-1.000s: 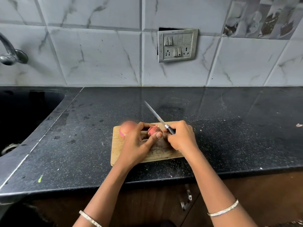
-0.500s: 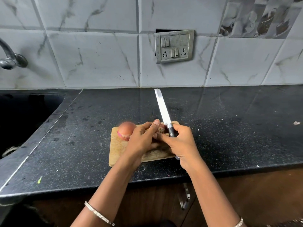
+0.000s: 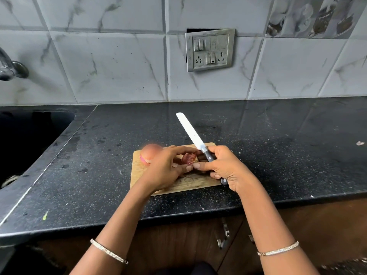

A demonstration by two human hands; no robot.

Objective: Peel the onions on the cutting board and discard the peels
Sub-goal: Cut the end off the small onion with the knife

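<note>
Over a wooden cutting board (image 3: 198, 184) on the black bench (image 3: 278, 155), the left hand (image 3: 164, 171) grips a small onion (image 3: 189, 158). The right hand (image 3: 224, 167) clasps a knife (image 3: 191, 133), thumb touching the onion. A second onion (image 3: 150, 152) sits at the board's far left corner.

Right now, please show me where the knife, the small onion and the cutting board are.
knife (image 3: 190, 132), head view, middle of the blade.
small onion (image 3: 189, 158), head view, its dark skin.
cutting board (image 3: 198, 183), head view, bare near edge.

The cutting board (image 3: 139, 171) lies on the surface (image 3: 278, 155). A big onion (image 3: 150, 153) sits at its 10 o'clock corner. The sink (image 3: 29, 139) is at 9 o'clock, the switch plate (image 3: 210, 49) at 12.
</note>
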